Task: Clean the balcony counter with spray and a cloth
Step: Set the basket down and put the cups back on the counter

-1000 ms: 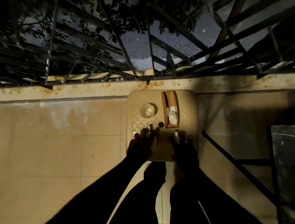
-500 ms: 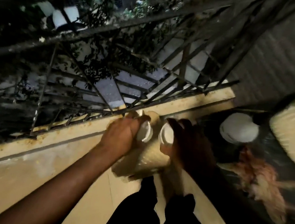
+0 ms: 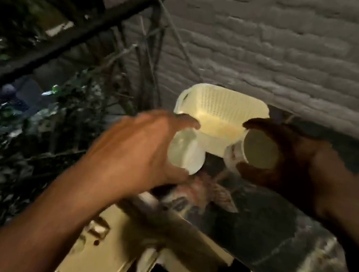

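Note:
My left hand (image 3: pixel 139 148) grips a pale translucent cup-like container (image 3: pixel 185 151), held above the near end of the dark marble counter (image 3: pixel 274 241). My right hand (image 3: pixel 289 165) grips a second round white container (image 3: pixel 258 150) with its flat bottom turned to me. Both are held just in front of a cream perforated plastic basket (image 3: pixel 221 111) that stands on the counter against the wall. A reddish-brown rag-like thing (image 3: pixel 203 192) lies on the counter under my hands. I see no spray bottle. The picture is blurred.
A grey brick wall (image 3: pixel 278 46) rises behind the counter. A dark metal railing (image 3: pixel 72 37) with foliage behind it runs along the left. A beige stool or box (image 3: pixel 97 251) stands on the floor below the counter's edge, near my legs.
I have risen from the low beige stand with one container in each hand and turned right to the counter. The hands now hover in front of the cream basket.

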Available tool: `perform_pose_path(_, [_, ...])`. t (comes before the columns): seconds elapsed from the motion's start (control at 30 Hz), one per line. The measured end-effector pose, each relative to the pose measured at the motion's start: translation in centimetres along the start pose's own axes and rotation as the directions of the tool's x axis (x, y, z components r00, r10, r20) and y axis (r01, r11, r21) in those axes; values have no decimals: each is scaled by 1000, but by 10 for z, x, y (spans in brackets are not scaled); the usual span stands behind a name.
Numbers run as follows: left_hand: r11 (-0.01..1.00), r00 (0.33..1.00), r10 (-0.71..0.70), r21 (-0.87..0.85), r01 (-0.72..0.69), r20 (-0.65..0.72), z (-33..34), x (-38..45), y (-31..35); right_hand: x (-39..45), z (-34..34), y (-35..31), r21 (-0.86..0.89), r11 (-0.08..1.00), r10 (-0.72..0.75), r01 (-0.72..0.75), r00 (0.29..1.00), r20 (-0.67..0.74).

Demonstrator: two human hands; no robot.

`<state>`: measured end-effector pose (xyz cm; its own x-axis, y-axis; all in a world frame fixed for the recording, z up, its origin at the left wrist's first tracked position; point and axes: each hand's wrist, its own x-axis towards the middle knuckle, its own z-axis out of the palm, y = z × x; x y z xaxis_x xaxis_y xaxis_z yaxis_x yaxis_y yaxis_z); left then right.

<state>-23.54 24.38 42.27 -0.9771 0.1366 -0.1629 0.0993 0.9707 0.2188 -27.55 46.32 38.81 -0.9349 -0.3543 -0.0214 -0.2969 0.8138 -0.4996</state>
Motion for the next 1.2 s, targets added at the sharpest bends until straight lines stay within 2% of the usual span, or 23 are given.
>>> perform_pose_path(0.03, [998,997,66,-11,-67,-26,1,18,24,-7,-15,24,50,998,41,-38,997,-67])
perform_pose_path(0.1, [979,979,204,3,-204,-31,13,62,74,-15,-32,76,89,976,206,-200,977,-59])
perform_pose_path(0.13, [969,969,247,6,-247,-1,25,89,102,-20,-45,100,98,956,286,-278,955,-80])
perform_pose_path(0.23, [948,947,318,-13,-318,40,67,171,180,-16,-65,193,132,916,397,-380,907,-144])
perform_pose_path(0.43, [919,899,394,-87,-384,191,177,321,329,15,-87,383,85,819,574,-568,813,-92])
perform_pose_path(0.63, [935,890,355,-127,-332,285,267,398,405,31,-69,522,47,793,609,-608,788,-89])
perform_pose_path(0.87, [936,891,350,-63,-347,289,306,432,422,46,-41,575,-29,784,621,-621,784,-15])
perform_pose_path(1.1, [917,860,383,-26,-398,338,313,444,425,57,-28,580,-101,781,619,-617,785,-10])
perform_pose_path(1.2, [920,858,385,-73,-384,341,315,440,422,55,-29,572,-132,761,643,-635,766,22])
